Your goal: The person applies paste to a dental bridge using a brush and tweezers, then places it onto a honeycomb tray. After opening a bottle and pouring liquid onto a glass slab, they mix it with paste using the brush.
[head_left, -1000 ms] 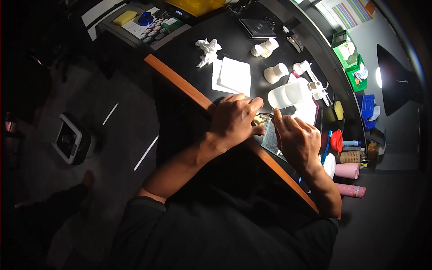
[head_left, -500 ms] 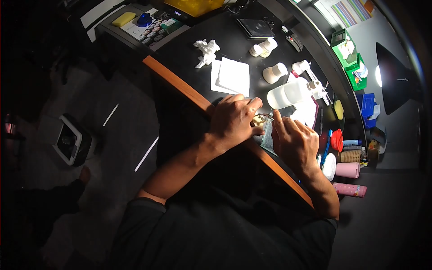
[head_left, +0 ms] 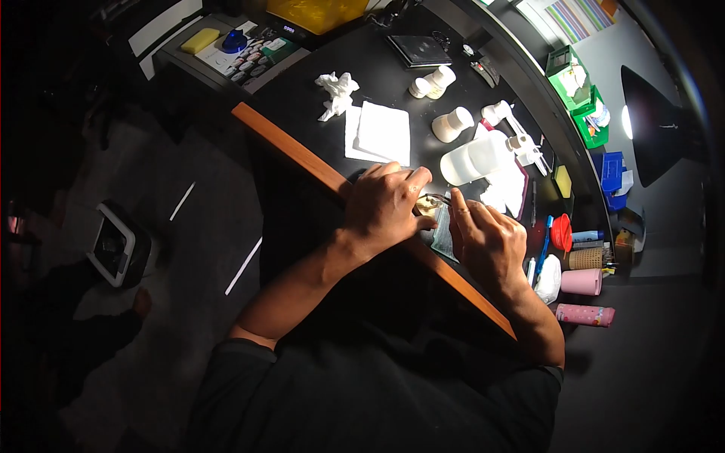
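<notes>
- In this dim room, I look from my far-away seat on a black desk (head_left: 291,74) with an orange-brown wooden edge (head_left: 291,151), lit strongly from the right by a black cone lamp (head_left: 651,124).
- The small pale-yellow piece (head_left: 425,207) seems light and stiff to me, and perhaps fragile; whether it is slippery, I cannot tell. I judge its sides are the good place to hold, with soft pressure.
- It is near the desk edge, between thumb and bent fingers of my left hand (head_left: 384,205), which appear pinched on it; the exact contact is partly hidden.
- My right hand (head_left: 491,240) has its fingertips pressed together on a thin, shiny metal tool (head_left: 439,198), whose curved part is at the piece, just left of this grip.
- Below them there is a greenish, flat, rectangular sheet (head_left: 444,235), partly covered by the right hand.
- Farther, a translucent white plastic bottle (head_left: 472,160) lies on its side, and white folded paper (head_left: 384,132) is to the left.
</notes>
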{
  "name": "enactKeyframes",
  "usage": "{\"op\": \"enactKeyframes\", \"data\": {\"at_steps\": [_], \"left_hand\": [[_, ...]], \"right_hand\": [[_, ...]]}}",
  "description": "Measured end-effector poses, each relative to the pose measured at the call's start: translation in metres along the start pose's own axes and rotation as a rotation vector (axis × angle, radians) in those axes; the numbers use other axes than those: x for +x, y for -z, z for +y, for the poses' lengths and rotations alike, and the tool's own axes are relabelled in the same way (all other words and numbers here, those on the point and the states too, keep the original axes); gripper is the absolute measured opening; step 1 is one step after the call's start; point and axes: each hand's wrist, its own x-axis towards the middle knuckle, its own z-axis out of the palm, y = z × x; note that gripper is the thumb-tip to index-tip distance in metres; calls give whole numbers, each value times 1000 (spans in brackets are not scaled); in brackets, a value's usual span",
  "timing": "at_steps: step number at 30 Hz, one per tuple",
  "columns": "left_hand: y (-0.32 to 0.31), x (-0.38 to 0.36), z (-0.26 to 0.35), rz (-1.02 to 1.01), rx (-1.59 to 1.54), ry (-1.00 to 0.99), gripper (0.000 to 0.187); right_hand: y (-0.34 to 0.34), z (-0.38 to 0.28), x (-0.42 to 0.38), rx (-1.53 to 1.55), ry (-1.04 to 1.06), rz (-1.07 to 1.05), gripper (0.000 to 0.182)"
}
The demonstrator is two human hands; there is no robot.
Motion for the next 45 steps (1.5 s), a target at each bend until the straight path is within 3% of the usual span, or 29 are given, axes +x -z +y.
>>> {"op": "enactKeyframes", "data": {"at_steps": [45], "left_hand": [[0,-1,0,-5,13,0,63]], "right_hand": [[-3,-2,-4,-2,-7,30,39]]}}
